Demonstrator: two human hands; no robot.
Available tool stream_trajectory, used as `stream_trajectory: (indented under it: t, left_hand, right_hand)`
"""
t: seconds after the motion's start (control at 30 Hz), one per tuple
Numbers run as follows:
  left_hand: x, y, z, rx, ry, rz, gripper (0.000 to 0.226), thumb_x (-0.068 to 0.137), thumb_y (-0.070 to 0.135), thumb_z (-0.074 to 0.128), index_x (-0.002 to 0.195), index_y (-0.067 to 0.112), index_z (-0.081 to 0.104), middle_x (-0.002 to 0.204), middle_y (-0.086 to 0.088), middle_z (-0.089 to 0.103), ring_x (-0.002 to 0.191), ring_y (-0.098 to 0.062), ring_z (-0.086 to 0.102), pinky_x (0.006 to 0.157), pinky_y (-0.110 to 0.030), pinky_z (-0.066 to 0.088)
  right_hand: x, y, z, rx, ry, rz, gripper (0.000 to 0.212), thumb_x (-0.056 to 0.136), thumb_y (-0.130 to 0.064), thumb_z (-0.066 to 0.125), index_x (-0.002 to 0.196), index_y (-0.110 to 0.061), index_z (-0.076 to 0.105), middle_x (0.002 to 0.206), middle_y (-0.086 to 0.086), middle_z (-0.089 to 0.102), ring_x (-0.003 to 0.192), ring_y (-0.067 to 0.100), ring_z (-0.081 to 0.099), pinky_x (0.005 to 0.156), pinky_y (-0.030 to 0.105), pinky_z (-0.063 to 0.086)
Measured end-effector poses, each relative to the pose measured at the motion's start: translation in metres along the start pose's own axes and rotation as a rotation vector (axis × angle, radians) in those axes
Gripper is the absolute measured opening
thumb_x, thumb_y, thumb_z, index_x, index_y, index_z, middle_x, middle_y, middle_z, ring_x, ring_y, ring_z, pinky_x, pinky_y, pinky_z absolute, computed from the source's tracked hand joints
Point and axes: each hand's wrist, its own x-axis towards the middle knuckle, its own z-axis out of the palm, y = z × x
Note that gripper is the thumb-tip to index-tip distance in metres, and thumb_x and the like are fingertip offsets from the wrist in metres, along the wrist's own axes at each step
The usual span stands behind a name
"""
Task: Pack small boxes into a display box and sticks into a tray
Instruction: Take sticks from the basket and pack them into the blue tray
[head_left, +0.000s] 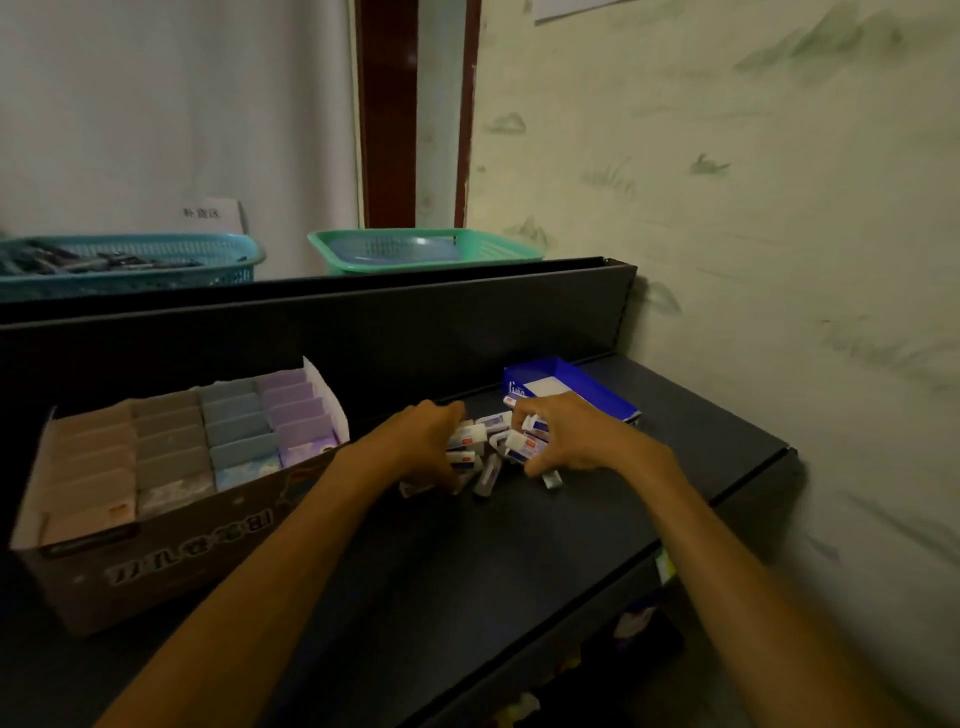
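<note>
- My two hands are on the pile of small boxes (496, 447), which lies on the dark shelf (519, 571) just in front of the blue display box (597, 387).
- My left hand (428, 447) lies at the left side of the pile, with the fingers curled down over some boxes. I cannot tell if it really holds one or only gathers them.
- My right hand (566, 434) is at the right side of the pile, between the pile and the blue display box. Its fingers are bent like a claw around two or three small boxes, so I judge that it grips them.
- The blue display box stands open and touches the back wall of the shelf. Its inside shows mostly a white bottom, so I think almost nothing is packed in it.
- Many small boxes are loose in the pile, some flat and some on their side. In my judgement this part of the task is only at its beginning, and nearly all boxes are left to put in.
- Left of the pile, well apart from the blue display box, stands a cardboard box (171, 551) with rows of coloured packs; it looks full.
- I see no sticks and no tray for them that I can name with certainty. Above the shelf stand a blue basket (228, 254) with dark things and a green basket (498, 252), but what is in them is too unclear.
</note>
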Motion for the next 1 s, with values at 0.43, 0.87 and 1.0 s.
stream_trajectory:
  t: [0.43, 0.87, 1.0]
  left_hand:
    - [0.033, 0.001, 0.012, -0.003, 0.027, -0.312, 0.082, 0.070, 0.034, 0.078, 0.137, 0.025, 0.032, 0.128, -0.003, 0.049, 0.109, -0.019, 0.054, 0.088, -0.033, 0.050]
    - [0.022, 0.016, 0.010, 0.154, 0.061, -0.363, 0.074, 0.075, 0.037, 0.073, 0.137, 0.027, 0.034, 0.135, -0.001, 0.040, 0.119, -0.021, 0.044, 0.098, -0.037, 0.043]
    - [0.004, 0.028, -0.004, 0.242, 0.180, -0.359, 0.077, 0.078, 0.043, 0.069, 0.142, 0.025, 0.029, 0.141, -0.002, 0.037, 0.128, -0.021, 0.035, 0.105, -0.039, 0.034]
  right_hand:
    - [0.084, 0.027, 0.013, 0.014, -0.173, -0.257, 0.045, 0.079, -0.026, 0.074, 0.118, -0.029, 0.052, 0.125, -0.001, 0.046, 0.113, 0.018, 0.047, 0.093, 0.032, 0.044]
    - [0.085, 0.029, 0.004, -0.177, -0.047, -0.437, 0.058, 0.082, -0.044, 0.066, 0.134, -0.030, 0.044, 0.133, 0.000, 0.044, 0.120, 0.020, 0.042, 0.099, 0.034, 0.034]
    - [0.075, 0.028, -0.006, -0.127, 0.047, -0.497, 0.056, 0.085, -0.042, 0.063, 0.135, -0.029, 0.043, 0.136, -0.002, 0.046, 0.122, 0.016, 0.042, 0.101, 0.032, 0.032]
